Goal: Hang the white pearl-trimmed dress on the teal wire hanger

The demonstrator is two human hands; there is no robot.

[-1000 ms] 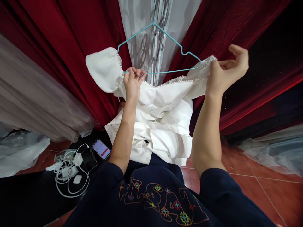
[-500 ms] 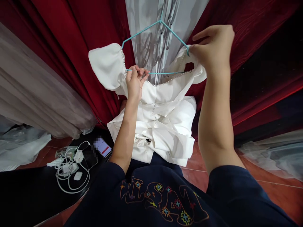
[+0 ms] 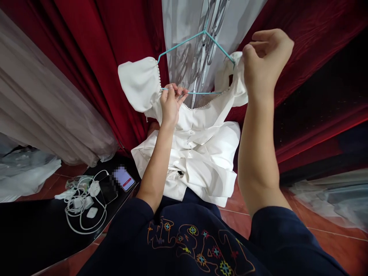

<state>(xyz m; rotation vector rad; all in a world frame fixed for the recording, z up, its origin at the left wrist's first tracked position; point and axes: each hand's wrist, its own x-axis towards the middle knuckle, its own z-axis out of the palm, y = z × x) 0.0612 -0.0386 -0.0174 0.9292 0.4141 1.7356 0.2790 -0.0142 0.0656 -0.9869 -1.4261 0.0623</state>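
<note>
A white dress [image 3: 201,117] with pearl-like beads along its neckline and puffed sleeves hangs on a light blue wire hanger [image 3: 184,43]. Its lower part lies bunched over my lap. My left hand [image 3: 172,103] is closed around the hanger's bottom bar, near the left sleeve [image 3: 139,82]. Just beside the right sleeve [image 3: 238,82] is my right hand [image 3: 267,57], its fingers curled loosely and the thumb apart from them. Nothing shows between those fingers. The hanger's right end meets the top of that sleeve.
On a black bench [image 3: 34,230] at the left lie a lit phone [image 3: 125,179], white cables [image 3: 83,222] and a small white case [image 3: 92,212]. Red curtains [image 3: 129,38] and pale sheer fabric [image 3: 48,84] hang around. Reddish tiles [image 3: 235,199] cover the floor.
My right hand has moved slightly right, off the hanger's end and the sleeve top. The hanger and dress top appear shifted a little right and down in view, my left hand still on the bar.
</note>
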